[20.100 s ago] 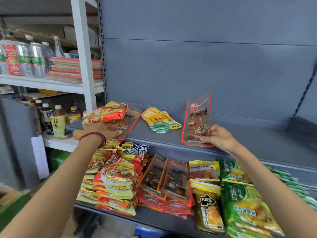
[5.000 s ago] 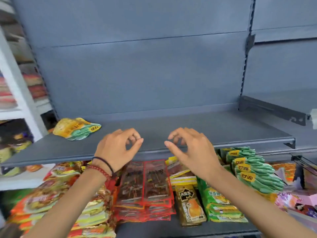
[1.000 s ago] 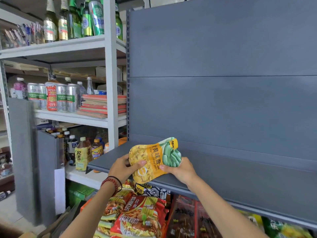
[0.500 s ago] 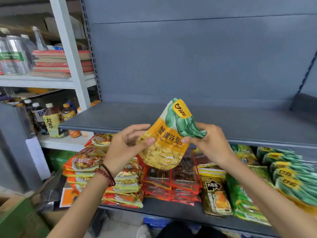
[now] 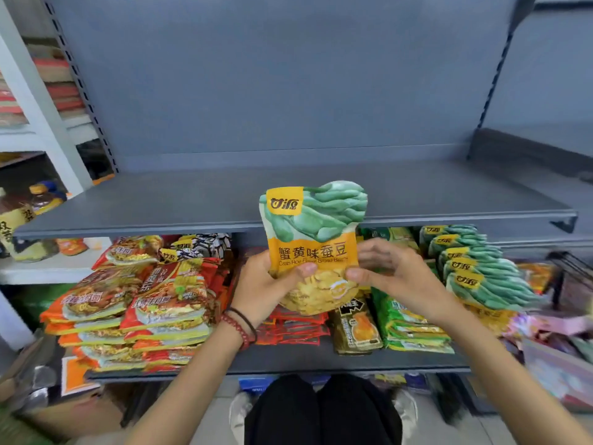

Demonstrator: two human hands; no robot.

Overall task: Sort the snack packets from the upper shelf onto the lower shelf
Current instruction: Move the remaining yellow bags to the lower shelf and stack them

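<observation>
The left hand and right hand grip a green-and-yellow broad bean packet upright between them, thumbs on its front, its top overlapping the grey upper shelf edge. On the lower shelf, stacked noodle packets lie left of the left hand, matching bean packets right of the right hand, and red-edged packets under both

Bright even light; soft shadows; edges blurred, wide-angle bowing.
</observation>
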